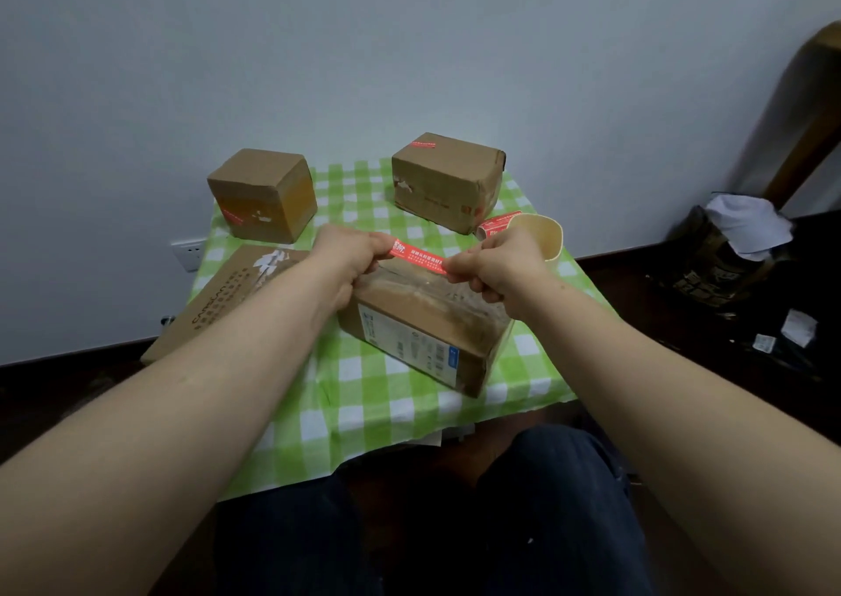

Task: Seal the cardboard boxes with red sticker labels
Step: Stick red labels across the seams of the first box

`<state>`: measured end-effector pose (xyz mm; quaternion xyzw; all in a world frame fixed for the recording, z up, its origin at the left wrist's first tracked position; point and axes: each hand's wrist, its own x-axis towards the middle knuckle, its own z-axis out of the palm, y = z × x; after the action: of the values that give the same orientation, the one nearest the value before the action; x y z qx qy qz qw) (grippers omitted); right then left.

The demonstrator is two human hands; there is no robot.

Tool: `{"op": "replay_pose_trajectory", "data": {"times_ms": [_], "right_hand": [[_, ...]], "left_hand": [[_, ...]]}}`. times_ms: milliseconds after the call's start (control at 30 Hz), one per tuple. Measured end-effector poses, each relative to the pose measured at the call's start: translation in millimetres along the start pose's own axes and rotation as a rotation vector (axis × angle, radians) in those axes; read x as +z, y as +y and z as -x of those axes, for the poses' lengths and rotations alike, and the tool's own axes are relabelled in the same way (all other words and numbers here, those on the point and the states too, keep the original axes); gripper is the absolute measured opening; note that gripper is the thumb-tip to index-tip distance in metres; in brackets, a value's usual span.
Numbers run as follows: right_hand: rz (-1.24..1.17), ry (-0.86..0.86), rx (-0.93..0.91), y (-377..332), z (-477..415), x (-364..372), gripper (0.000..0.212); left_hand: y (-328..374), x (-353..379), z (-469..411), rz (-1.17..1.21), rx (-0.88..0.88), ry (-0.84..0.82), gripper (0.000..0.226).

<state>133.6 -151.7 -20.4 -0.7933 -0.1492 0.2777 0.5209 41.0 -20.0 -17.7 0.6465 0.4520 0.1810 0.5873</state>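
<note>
While the red sticker label (pixel 417 256) spans the far top edge of the near cardboard box (pixel 409 318), left hand (pixel 348 254) pinches its left end | right hand (pixel 498 264) pinches its right end | box rests on checked tablecloth (pixel 364 413).

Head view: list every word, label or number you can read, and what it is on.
"CAPS…" on the flat carton; later letters blurred.
The stretched red sticker: white Chinese print, blurred.
The white label on the near box: too small.
The red seal on the far right box: unreadable.
</note>
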Motion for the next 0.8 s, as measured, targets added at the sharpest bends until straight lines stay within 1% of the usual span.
{"op": "replay_pose_trajectory", "data": {"times_ms": [100, 233, 433, 567, 800], "right_hand": [[0.026, 0.009, 0.04, 3, -5, 5, 0.012], [0.06, 0.029, 0.071, 6, -12, 9, 0.014], [0.143, -0.017, 0.091, 6, -17, 12, 0.019], [0.207, -0.037, 0.092, 7, -20, 13, 0.023], [0.283, -0.046, 0.093, 12, -26, 14, 0.026]], "left_hand": [[-5, 6, -7, -0.068, 0.02, -0.002, 0.021], [-12, 8, -19, -0.157, 0.034, 0.012, 0.029], [-23, 7, -29, -0.245, 0.023, 0.051, 0.039], [-29, 10, -37, -0.318, 0.019, 0.089, 0.02], [-32, 12, -37, -0.402, 0.057, 0.132, 0.022]]}}
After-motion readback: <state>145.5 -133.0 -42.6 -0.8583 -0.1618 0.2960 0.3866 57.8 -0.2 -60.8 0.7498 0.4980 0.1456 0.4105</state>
